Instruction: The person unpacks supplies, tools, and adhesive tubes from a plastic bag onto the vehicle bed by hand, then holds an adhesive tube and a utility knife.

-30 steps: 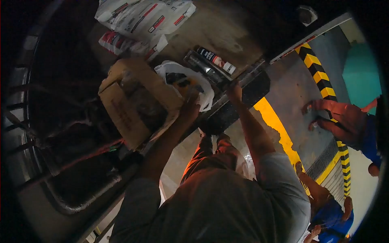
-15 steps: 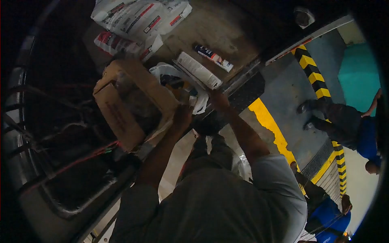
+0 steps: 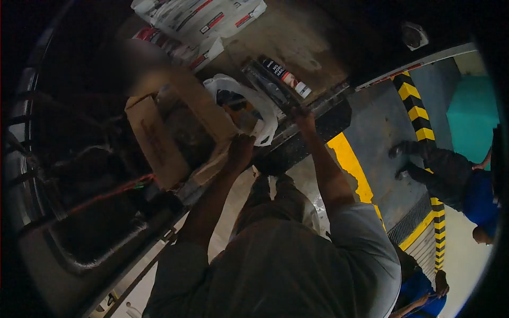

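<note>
My right hand (image 3: 305,121) is closed on the near end of a long flat pack (image 3: 268,85) whose dark, shiny face is up. Just beyond it lies a dark sealant cartridge (image 3: 287,78) with a white end. My left hand (image 3: 242,148) is closed at the near rim of a white plastic bag (image 3: 269,119), beside the cardboard box; its fingertips are partly hidden. Inside the open bag are dark and yellowish items, too dim to name. The open cardboard box (image 3: 154,140) stands left of the bag, its inside in shadow.
White and red printed sacks (image 3: 212,24) lie at the back of the dark load bed (image 3: 297,37). Cords hang by a metal frame at left. To the right, a yellow-and-black striped kerb (image 3: 416,108) borders the floor, with two people in blue tops beyond.
The long pack has turned from its white printed face to its dark face at my right hand. The bag's opening is wider. The whole view has shifted slightly.
</note>
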